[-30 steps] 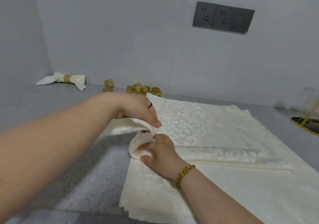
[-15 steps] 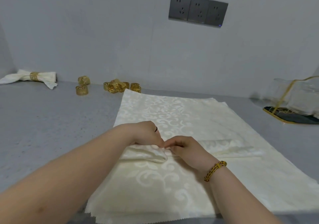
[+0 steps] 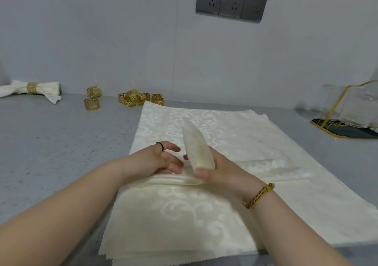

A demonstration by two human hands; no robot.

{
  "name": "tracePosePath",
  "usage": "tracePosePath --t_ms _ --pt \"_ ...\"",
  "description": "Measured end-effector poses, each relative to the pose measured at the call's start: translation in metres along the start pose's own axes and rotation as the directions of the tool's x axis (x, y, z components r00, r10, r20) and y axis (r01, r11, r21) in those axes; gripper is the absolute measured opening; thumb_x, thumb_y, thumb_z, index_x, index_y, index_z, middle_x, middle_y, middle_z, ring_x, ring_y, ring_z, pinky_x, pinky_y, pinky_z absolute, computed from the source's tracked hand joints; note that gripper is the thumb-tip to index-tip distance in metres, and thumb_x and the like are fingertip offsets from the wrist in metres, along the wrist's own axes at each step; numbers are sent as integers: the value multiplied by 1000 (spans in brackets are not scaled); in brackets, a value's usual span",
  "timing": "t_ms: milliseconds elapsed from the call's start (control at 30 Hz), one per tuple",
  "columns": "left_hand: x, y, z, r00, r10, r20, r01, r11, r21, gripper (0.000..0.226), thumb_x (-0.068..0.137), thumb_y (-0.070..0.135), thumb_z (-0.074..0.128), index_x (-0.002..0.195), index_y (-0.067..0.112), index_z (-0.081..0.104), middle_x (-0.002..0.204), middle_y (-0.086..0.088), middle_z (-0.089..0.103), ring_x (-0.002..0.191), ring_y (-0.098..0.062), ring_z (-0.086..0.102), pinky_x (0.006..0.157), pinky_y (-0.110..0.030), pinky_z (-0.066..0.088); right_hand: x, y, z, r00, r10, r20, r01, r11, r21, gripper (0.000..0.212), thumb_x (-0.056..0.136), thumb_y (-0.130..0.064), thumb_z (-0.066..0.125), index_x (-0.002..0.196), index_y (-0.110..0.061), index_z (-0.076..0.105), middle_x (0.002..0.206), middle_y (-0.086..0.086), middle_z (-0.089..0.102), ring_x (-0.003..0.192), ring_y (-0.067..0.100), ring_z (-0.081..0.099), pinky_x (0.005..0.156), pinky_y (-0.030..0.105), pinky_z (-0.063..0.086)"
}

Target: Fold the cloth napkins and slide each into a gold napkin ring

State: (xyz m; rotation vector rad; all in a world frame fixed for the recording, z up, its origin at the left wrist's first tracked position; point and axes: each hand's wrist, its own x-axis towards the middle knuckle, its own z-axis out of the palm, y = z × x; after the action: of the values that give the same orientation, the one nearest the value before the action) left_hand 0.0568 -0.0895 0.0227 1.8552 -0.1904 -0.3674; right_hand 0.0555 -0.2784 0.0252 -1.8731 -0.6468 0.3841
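A folded napkin sits on the stack of flat napkins in the middle of the grey counter. One part of it is raised and leans toward the far side, pinched at its base by the right hand, with the thumb in front and the fingers behind. A flat band of it runs to the left, where the left hand is laid with its fingers loosely spread and gripping nothing. Another band runs to the right, and it cannot be told whether it belongs to the same napkin.

The step in hand is judged to be the doubling of the band before a ring is fitted. The flat part is best pinned by the left fingertips close to the crease, so that the layers beneath are not dragged along. The raised part should be laid down with its long edges matched to the band below. The pinch should be kept low and firm, since the smooth patterned cloth is likely to spring open. The bundle should be kept narrow, as it must pass through one of the gold rings heaped at the far edge of the stack. A finished napkin, already ringed, lies at the far left and can be taken as a model.
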Motion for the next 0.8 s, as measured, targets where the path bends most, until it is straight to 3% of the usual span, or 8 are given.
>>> tracePosePath --t_ms 100,233,300,367,467,633,733,800 --pt "0 -10 6 980 132 -147 -102 975 197 18 87 4 57 95 20 55 85 8 66 77 -1 63 65 -6 43 -1 9 18 993 -36 -115 -4 943 -333 61 48 -51 68 103 -54 41 110 -20 54 114 3 47 98 22 40" --pt "-4 -26 18 950 272 -156 -203 913 354 23 88 14 57 81 35 60 82 16 62 73 2 55 65 -3 39 -11 18 16 867 -49 -495 -27 989 -146 17 62 -31 55 79 -32 52 76 -17 55 72 -2 55 62 6 40" --pt "-5 -31 22 917 397 -45 -310 778 546 12 89 33 50 91 43 57 100 28 55 98 9 48 79 -1 35 -18 23 6 821 43 -569 -54 999 -2 10 68 -20 61 73 -27 55 70 -12 58 60 -2 54 49 6 38" --pt "-5 -32 24 860 508 57 -369 539 757 33 83 43 37 104 40 62 103 30 54 104 6 41 82 -8 39 -27 29 -4 781 118 -613 -135 991 19 18 73 -6 62 72 -23 57 68 -8 58 59 4 52 45 6 37" --pt "-3 -35 25 769 624 139 -413 320 853 37 78 32 38 89 34 73 86 23 67 85 0 47 58 -8 47 -43 33 -20 769 205 -605 -241 970 22 19 77 1 61 76 -18 60 71 -4 57 60 8 50 43 6 35" --pt "-2 -35 27 744 656 128 -438 333 835 36 74 27 39 77 35 74 82 21 69 86 1 48 58 -8 47 -52 15 -57 815 317 -485 -406 909 -90 9 83 -20 64 88 -13 60 73 -2 55 58 8 47 44 8 36" --pt "-2 -41 29 750 652 113 -432 353 830 36 74 29 39 78 36 74 85 21 69 92 0 49 65 -11 48 -36 5 -76 777 109 -619 -369 876 -309 12 84 -25 63 89 -15 59 82 -4 55 66 4 46 54 10 35" --pt "-3 -42 28 749 653 110 -426 348 835 35 74 29 39 79 36 73 85 23 69 93 1 48 67 -10 47 -14 -1 -75 862 36 -506 -293 849 -439 12 84 -21 64 95 -17 59 84 -8 53 69 1 47 58 5 37"
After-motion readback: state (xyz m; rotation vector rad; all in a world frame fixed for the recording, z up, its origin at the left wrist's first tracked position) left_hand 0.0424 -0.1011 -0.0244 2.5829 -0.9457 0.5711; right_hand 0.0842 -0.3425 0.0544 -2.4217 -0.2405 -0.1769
